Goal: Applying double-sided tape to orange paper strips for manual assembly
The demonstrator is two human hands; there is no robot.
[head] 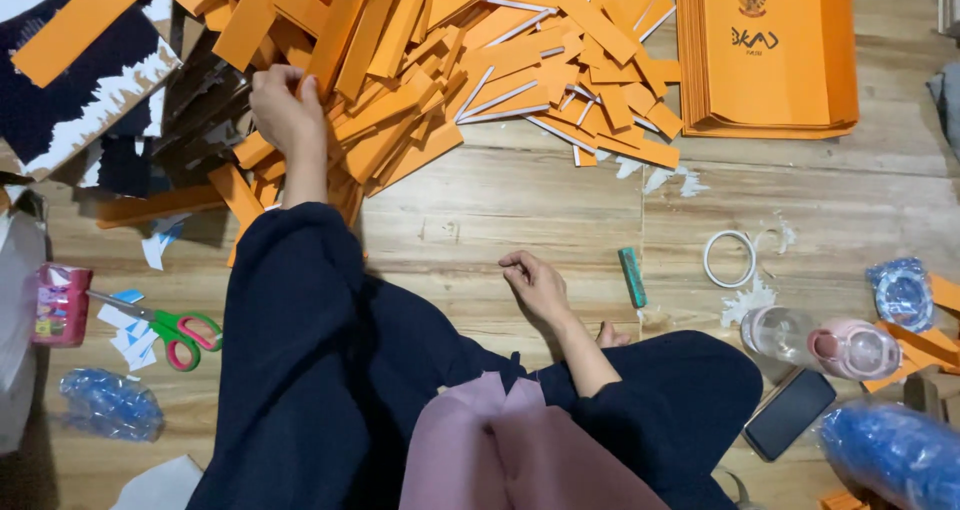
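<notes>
Left hand: our left hand (285,110) reached into the orange strip pile (450,60) at the floor's far side, its grip closed on one orange strip (335,30).
Right hand: our right hand (535,285) rested on the bare wooden floor (500,200) near our knee, fingers loosely curled, holding nothing.
Nearby: a green cutter (631,276) and a tape ring (729,258) lay just right of it.
Far left: scissors (170,330).

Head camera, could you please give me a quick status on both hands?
Left hand gripping into orange card strips. Right hand resting on wooden floor, empty. Nothing between them; scissors lie aside.
</notes>
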